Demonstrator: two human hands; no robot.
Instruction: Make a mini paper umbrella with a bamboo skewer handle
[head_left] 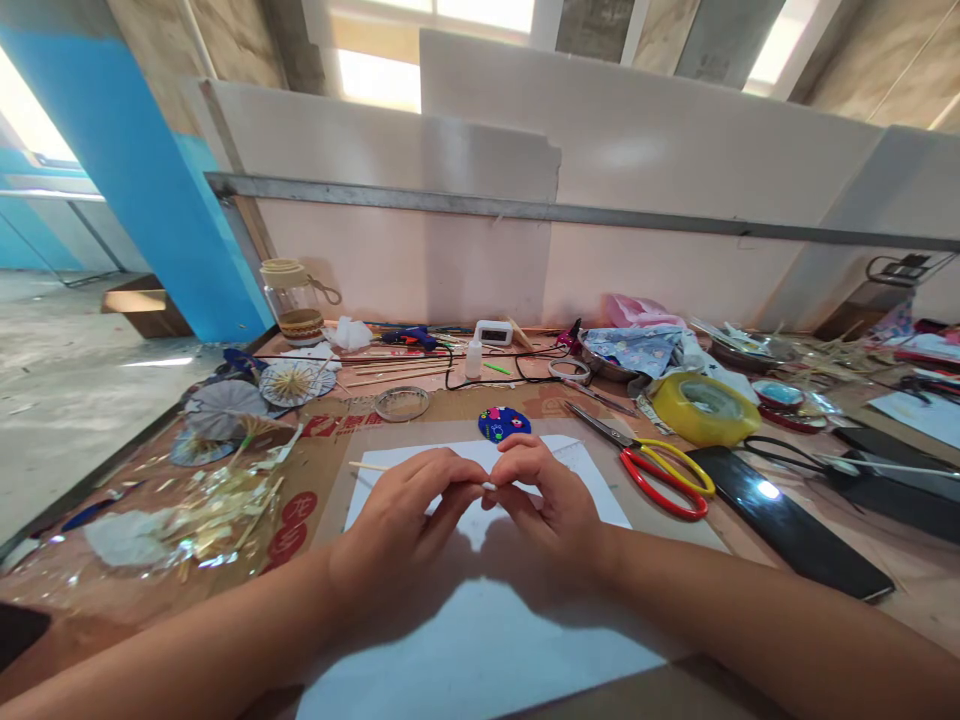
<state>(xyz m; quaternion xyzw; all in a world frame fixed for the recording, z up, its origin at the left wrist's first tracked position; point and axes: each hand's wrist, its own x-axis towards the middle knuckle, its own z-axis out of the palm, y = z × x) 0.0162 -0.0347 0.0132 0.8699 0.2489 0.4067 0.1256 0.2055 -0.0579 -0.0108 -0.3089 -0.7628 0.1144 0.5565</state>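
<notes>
Above a white paper sheet, my left hand and my right hand meet at their fingertips. Both pinch a tiny white piece between them; its exact shape is too small to tell. Just beyond the fingers lies a round dark blue patterned disc. A thin pale stick pokes out on the far side of my left hand. Scissors with red and yellow handles rest to the right of my right hand, blades partly apart.
A black phone and yellow tape roll lie at the right. Scraps and pleated paper rounds cover the left. Behind stand a glass jar, small bottle, white digital device and cloth-filled bowl.
</notes>
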